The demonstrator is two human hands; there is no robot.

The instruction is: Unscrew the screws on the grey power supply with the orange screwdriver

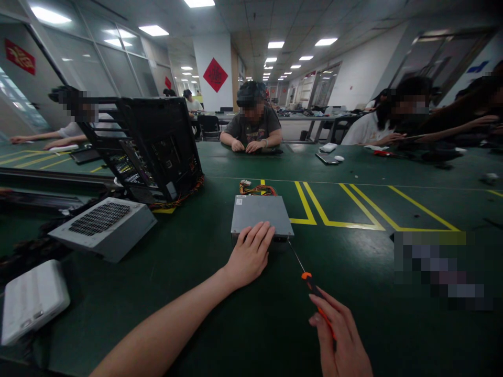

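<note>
Currently, the grey power supply unit (262, 210) sits at 12 o'clock, apparently closed up — left hand (250, 255) open-fingered across it, right hand (341, 330) gripping the screwdriver (310, 283) angled to the unit's 5 o'clock corner — tool work seemingly under way, remainder undeterminable.

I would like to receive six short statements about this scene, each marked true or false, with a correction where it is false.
1. The left hand rests on a grey rectangular metal box. True.
2. The right hand holds nothing. False: it holds a screwdriver with an orange and black handle.
3. Multicoloured thin cables lie at the far side of the grey rectangular metal box. True.
4. The screwdriver's shaft points away from that box. False: it points towards its near right corner.
5. A grey metal unit with a dark mesh grille lies left of that box. True.
6. A tall black computer case stands right of that box. False: it stands left.
</note>
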